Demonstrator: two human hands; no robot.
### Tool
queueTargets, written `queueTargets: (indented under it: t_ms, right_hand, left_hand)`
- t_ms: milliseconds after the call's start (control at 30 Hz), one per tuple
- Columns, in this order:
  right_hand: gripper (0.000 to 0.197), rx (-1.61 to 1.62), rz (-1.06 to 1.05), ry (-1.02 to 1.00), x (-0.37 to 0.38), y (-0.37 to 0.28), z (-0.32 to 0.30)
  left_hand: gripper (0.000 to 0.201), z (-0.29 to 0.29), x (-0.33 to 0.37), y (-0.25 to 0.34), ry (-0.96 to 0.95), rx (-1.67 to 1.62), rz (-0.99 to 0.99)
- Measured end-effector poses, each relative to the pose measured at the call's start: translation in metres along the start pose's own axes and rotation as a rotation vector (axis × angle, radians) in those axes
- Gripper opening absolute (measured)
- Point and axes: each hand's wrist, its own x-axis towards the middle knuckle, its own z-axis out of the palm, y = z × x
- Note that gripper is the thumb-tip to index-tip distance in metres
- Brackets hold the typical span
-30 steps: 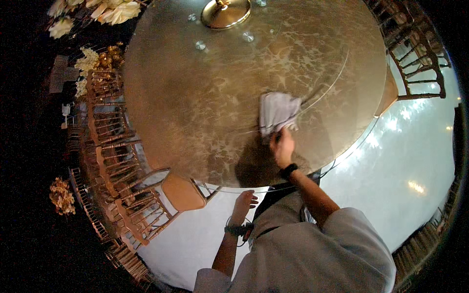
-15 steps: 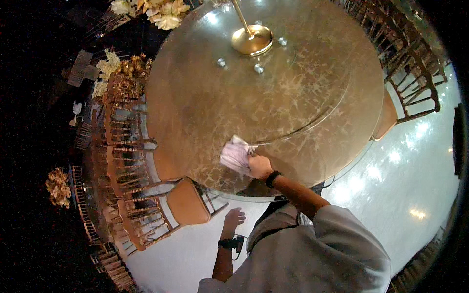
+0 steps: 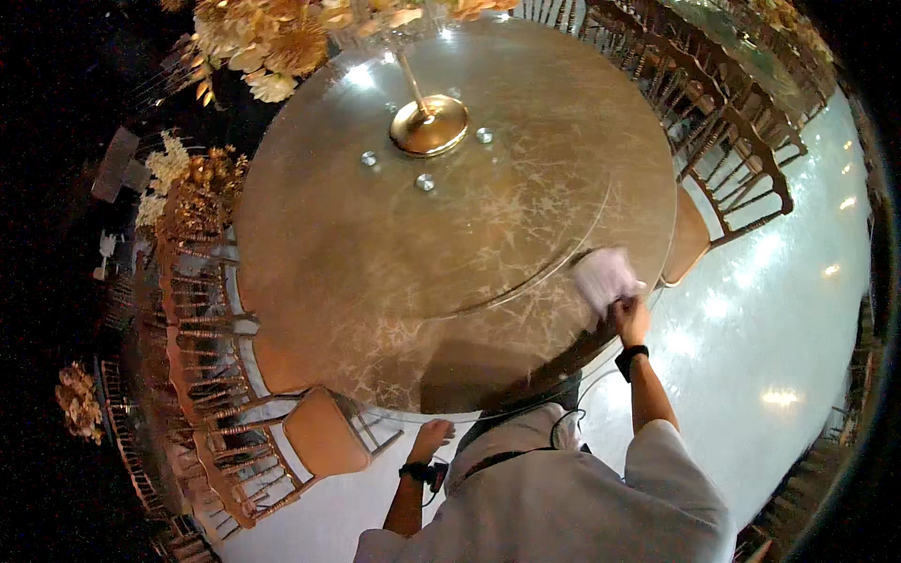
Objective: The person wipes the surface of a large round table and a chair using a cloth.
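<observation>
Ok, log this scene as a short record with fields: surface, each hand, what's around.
surface: round gold-marbled table with a raised glass turntable
right hand: right hand presses a white cloth on the table's right edge
left hand: left hand hangs empty below the near rim, off the table
centre: gold stand base
around: gold chairs, flower arrangement, glossy pale floor

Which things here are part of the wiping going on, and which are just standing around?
In use:
- right hand, gripping the cloth
- white cloth, pressed on the tabletop near its right edge
- round gold marbled table

Standing by:
- left hand, hanging free below the table edge
- gold stand base at the table's centre
- flower arrangement
- chairs around the table
</observation>
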Motion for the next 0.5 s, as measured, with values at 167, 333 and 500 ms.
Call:
queueTargets:
  t_ms: [167, 333, 500]
  right_hand:
    - [0.032, -0.144, 0.011, 0.151, 0.042, -0.004, 0.011]
    - [0.026, -0.019, -0.029, -0.051, 0.043, -0.051, 0.075]
    - [0.015, 0.089, -0.174, -0.076, -0.004, -0.121, 0.084]
  left_hand:
    - [0.035, -0.008, 0.000, -0.026, 0.010, -0.063, -0.090]
    - [0.034, -0.010, -0.009, -0.037, 0.018, -0.079, -0.130]
    - [0.033, -0.013, -0.013, -0.057, 0.028, -0.144, -0.115]
